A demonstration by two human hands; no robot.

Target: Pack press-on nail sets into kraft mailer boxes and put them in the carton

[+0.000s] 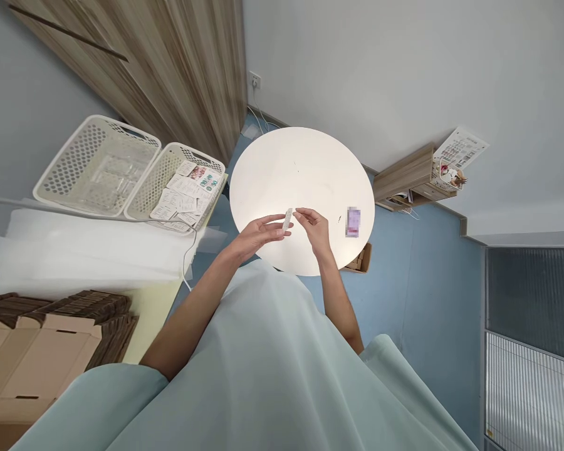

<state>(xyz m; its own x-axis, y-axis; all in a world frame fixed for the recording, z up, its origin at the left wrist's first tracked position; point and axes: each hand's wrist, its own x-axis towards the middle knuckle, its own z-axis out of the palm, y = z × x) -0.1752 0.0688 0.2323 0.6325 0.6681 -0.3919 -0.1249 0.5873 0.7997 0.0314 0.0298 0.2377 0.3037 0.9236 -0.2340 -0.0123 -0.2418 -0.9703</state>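
Above the near part of a round white table, my left hand grips a small, pale, narrow strip with faint printed marks, held at a slant between its fingers. What the strip is I cannot make out. My right hand is beside the strip's upper end, thumb and forefinger pinched together close to its edge. Whether something tiny sits in that pinch is too small to tell. To the right on the tabletop lies a purple rectangular item, blurred by pixelation.
Two white perforated baskets stand at left, one with clear packets, the other with printed cards. White sheets and stacked flat cardboard boxes lie nearer. A wooden cabinet and an open cardboard box are at right.
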